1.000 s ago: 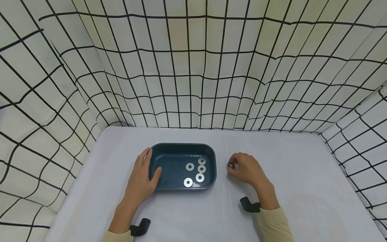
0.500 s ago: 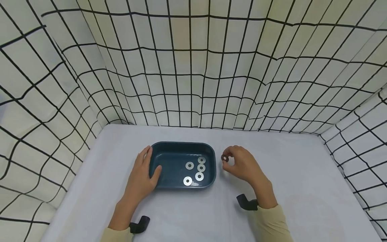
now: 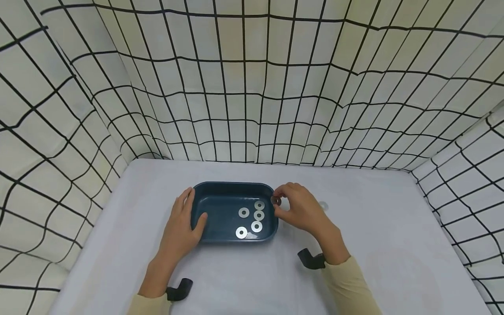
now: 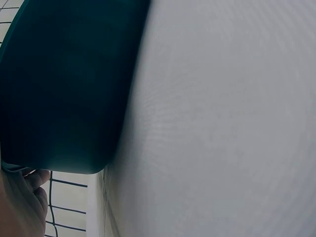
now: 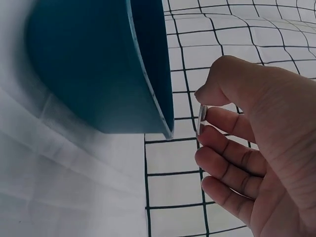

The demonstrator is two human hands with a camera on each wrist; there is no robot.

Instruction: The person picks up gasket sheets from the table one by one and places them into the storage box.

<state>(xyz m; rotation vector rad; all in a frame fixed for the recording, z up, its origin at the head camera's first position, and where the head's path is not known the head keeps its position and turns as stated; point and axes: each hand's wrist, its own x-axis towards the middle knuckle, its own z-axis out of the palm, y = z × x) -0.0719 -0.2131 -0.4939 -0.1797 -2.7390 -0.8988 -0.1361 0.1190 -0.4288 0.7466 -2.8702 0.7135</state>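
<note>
A dark blue rectangular tray (image 3: 220, 192) sits on the white cloth in the head view, with several silver washers (image 3: 243, 212) lying flat in its right half. My left hand (image 3: 179, 227) rests against the tray's left end, fingers fairly straight along the outside and thumb over the near corner. Between thumb and fingertips my right hand (image 3: 301, 210) pinches one more washer (image 3: 275, 200), held at the tray's right rim. The right wrist view shows that washer (image 5: 202, 118) nearly edge-on, apart from the tray wall (image 5: 98, 74), the other fingers loosely bent.
White cloth (image 3: 252, 280) covers the table around the tray. A faint pale ring (image 3: 323, 205) lies behind the right hand. Black netting over pale walls (image 3: 236, 109) closes off the back and both sides. Dark wrist mounts (image 3: 311, 259) project from both wrists.
My right hand has lifted the washer and carried it leftward to the tray's right rim. A faint ring shows on the cloth behind it. The left hand stays at the tray.
</note>
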